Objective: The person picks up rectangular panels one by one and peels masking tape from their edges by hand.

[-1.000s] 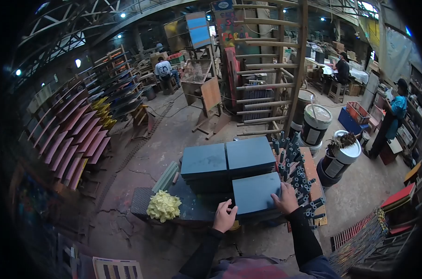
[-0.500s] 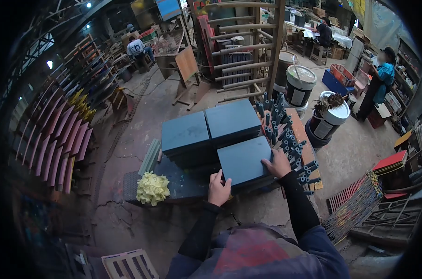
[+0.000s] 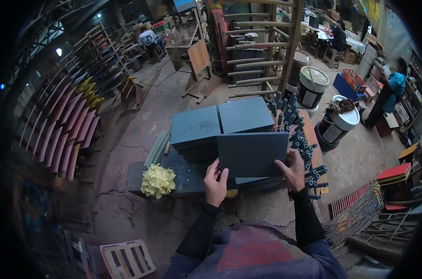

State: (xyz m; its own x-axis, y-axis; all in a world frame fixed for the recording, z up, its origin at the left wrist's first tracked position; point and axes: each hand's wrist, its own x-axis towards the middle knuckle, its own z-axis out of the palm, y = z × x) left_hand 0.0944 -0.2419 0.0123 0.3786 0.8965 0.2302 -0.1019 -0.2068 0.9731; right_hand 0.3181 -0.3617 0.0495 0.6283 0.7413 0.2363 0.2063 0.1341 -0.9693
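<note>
While the left hand (image 3: 215, 184) and right hand (image 3: 294, 171) are apart, each grips 1 side edge of the dark rectangular panel (image 3: 253, 156). Its long axis spans them, its face tilted up above the front stack (image 3: 255, 180). Beyond lie 2 panel stacks (image 3: 246, 115); tubes (image 3: 308, 151) flank the right hand.

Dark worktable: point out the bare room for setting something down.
The worktable is bare between the pale yellow bundle, the green strips and the rear left panel stack. Open floor lies left of it. Dark tubes crowd the right end; the raised panel, between the left hand and right hand, blocks the front.
</note>
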